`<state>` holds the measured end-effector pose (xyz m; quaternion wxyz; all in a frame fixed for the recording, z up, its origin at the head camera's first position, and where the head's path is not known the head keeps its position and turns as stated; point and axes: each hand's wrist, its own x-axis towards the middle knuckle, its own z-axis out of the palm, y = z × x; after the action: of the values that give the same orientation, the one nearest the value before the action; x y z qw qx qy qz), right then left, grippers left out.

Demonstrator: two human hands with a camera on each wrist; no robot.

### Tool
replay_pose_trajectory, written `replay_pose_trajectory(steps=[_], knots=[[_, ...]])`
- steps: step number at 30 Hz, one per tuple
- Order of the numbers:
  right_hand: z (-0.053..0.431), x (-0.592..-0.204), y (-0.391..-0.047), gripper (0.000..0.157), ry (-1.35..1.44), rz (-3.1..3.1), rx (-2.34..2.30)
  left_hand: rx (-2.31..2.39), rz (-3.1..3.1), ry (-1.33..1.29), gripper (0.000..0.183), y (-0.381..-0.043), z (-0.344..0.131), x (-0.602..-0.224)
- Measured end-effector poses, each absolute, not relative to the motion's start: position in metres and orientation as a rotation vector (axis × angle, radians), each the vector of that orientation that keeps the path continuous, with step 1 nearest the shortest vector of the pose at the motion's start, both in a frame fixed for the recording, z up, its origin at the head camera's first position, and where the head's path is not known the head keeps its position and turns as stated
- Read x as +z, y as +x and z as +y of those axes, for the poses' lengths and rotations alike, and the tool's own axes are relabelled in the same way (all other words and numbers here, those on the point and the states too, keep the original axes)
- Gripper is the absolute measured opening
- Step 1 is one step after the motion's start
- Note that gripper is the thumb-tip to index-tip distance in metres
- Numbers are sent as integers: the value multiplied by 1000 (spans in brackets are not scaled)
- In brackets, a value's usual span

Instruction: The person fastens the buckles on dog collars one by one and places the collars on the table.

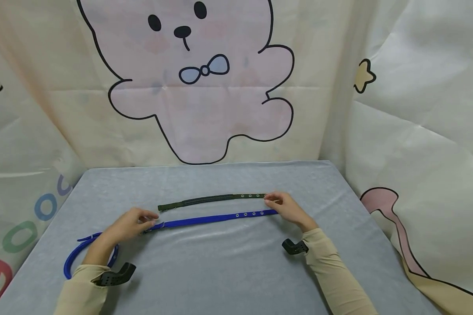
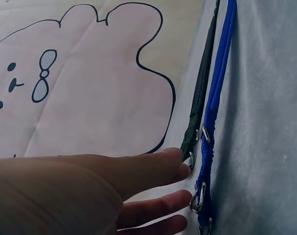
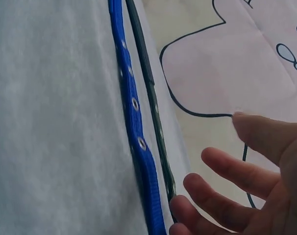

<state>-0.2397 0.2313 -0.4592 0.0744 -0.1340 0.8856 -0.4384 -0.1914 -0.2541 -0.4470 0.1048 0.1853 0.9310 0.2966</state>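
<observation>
A blue collar (image 1: 205,219) with metal eyelets at its right end lies stretched out across the grey cloth. Just behind it runs a dark green collar (image 1: 209,199), also with eyelets towards the right. My left hand (image 1: 130,225) is beside the blue collar's left end, fingers loosely extended near its metal buckle (image 2: 202,196); whether they touch it, I cannot tell. Over the right ends of both collars is my right hand (image 1: 289,210). In the right wrist view its thumb and fingers (image 3: 222,169) are spread apart, with nothing gripped between them.
Another blue strap (image 1: 72,257) curves in a loop on the left, partly hidden under my left forearm. Both wrists carry black camera mounts (image 1: 118,274). A grey cloth (image 1: 205,271) covers the table, with printed curtains (image 1: 319,109) behind and at the sides.
</observation>
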Motion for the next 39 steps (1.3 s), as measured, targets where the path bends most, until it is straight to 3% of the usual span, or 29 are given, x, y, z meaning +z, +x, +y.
replay_pose_trajectory(steps=[7, 16, 24, 29, 33, 39], knots=[[241, -469, -243, 25, -467, 2732, -1101, 804, 2747, 543, 28, -192, -255, -453], [243, -473, -243, 9, -416, 2833, -907, 828, 2779, 528, 11, -191, -254, -457], [258, -469, -245, 10, -570, 2728, -1081, 1021, 2772, 511, 7, -189, -254, -454], [259, -470, -247, 6, -550, 2691, -1129, 917, 2733, 581, 19, -191, -252, -460], [258, -470, -249, 4, -534, 2701, -1134, 914, 2741, 608, 10, -190, -252, -463], [260, -467, -249, 12, -390, 2682, -1274, 1095, 2771, 531, 7, -191, -253, -459]])
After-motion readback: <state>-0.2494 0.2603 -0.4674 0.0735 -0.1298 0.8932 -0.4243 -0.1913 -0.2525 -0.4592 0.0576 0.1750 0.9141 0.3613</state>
